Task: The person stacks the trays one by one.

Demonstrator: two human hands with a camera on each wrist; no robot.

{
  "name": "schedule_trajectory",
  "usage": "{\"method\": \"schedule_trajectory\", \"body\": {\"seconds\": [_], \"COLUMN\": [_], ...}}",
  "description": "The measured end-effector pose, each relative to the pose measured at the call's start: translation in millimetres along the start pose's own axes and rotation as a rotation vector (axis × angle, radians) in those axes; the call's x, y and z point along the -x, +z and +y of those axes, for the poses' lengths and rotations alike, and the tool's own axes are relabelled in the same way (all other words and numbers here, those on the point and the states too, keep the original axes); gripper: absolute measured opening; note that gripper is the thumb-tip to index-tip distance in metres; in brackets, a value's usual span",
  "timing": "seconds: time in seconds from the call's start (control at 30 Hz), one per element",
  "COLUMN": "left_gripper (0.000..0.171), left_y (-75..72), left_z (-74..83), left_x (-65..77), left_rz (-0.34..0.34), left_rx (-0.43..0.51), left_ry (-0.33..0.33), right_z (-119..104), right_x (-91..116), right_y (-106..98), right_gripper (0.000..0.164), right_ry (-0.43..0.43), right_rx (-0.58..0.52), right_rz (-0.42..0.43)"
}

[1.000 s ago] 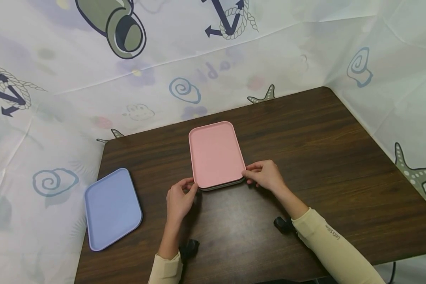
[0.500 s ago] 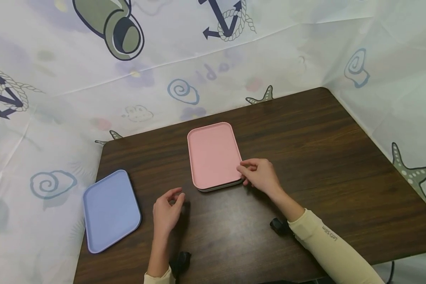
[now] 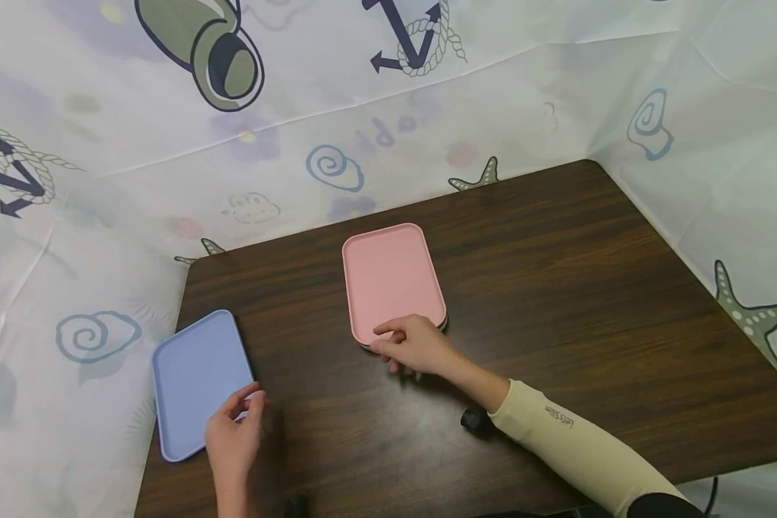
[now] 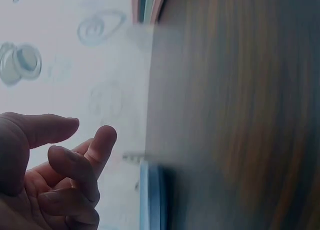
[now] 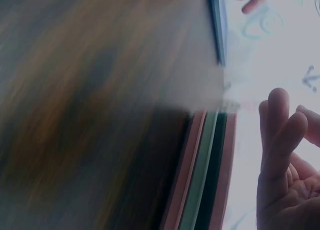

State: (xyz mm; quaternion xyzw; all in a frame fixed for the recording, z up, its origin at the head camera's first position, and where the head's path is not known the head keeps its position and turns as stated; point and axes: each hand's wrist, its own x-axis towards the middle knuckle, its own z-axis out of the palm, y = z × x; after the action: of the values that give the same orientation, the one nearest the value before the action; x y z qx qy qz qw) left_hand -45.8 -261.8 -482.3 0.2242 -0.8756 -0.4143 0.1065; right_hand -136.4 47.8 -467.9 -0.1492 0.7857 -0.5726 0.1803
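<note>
A pink tray (image 3: 395,280) tops a stack near the middle of the table. Seen edge-on in the right wrist view, the stack (image 5: 197,190) has pink, light green and dark green layers. My right hand (image 3: 417,345) is over the stack's near edge, fingers bent loosely with nothing held. To the left lies a blue tray (image 3: 194,381), its near right corner partly hidden by my left hand (image 3: 233,435). That hand's thumb and fingers are apart and loosely bent, holding nothing. The left wrist view shows the blue tray (image 4: 154,200) edge-on beside the fingers.
The dark wooden table (image 3: 589,302) extends far to the right of the stack. White printed cloth (image 3: 524,93) hangs behind it and along both sides. A dark cable (image 3: 714,496) hangs past the front right edge.
My left hand has let go of the stack's near left corner and moved left to the blue tray. My right hand has slid left from the near right corner along the front edge.
</note>
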Motion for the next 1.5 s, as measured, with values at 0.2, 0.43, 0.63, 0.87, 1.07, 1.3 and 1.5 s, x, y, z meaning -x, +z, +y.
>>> {"method": "schedule_trajectory", "body": {"seconds": [0.2,0.43,0.63,0.87,1.07,1.3,1.5], "left_gripper": [0.033,0.042,0.048,0.055,0.062,0.056,0.048], "left_y": [-31.0,-70.5,-100.3,-112.1,-106.8,-106.5,-105.0], "left_z": [-27.2,-63.2,-87.4,-101.8,-104.4,-110.5,-111.7], "left_x": [-4.3,-13.8,-22.1,-31.4,-38.5,-42.8,-43.5], "left_rz": [0.128,0.244,0.208,0.102,0.037,0.004,-0.012], "left_rx": [-0.088,-0.21,-0.331,-0.43,-0.452,-0.451,-0.427], "left_ry": [-0.099,-0.213,-0.325,-0.362,-0.402,-0.343,-0.294], "right_z": [-13,-21,-23,-24,-21,-17,-8], "right_x": [-6,-17,-26,-36,-51,-62,-69], "right_y": [32,67,92,114,125,132,134], "right_gripper": [0.043,0.051,0.056,0.056,0.056,0.056,0.057], "right_ry": [0.003,0.019,0.01,0.039,0.07,0.127,0.15], "right_rx": [0.07,0.132,0.174,0.219,0.187,0.023,-0.084], "right_rz": [-0.113,-0.205,-0.262,-0.267,-0.255,-0.26,-0.26]}}
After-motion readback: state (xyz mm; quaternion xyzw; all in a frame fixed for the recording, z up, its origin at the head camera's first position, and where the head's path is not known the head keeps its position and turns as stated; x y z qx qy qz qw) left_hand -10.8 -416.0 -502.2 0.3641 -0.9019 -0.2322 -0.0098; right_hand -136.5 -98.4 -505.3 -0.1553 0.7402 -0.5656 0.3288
